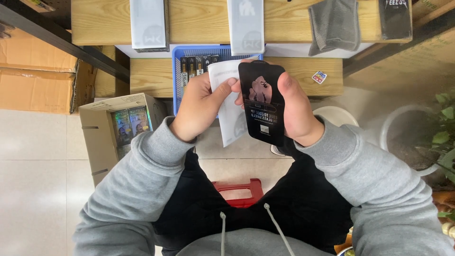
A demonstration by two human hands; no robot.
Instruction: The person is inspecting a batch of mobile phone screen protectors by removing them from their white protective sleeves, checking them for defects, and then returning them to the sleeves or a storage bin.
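Just in front of the blue perforated plastic basket (182, 76), the right hand (297, 110) clasped a glossy black rectangular glass panel (262, 103), fingers closed along its edges; the left hand (199, 105) pinched a thin white paper sleeve (231, 102) behind it.

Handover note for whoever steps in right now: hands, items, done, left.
Left hand: pinching the white sleeve, thumb on its face.
Right hand: gripping the black flat pack by its edges, upright, overlapping the sleeve.
Both are held in the air in front of the blue basket, which holds a row of dark packs on edge. Open cardboard box with shiny packs on the floor to the left.
Done: pack and sleeve are in hand, side by side.
Left: pack is not inside the sleeve; neither is set down.
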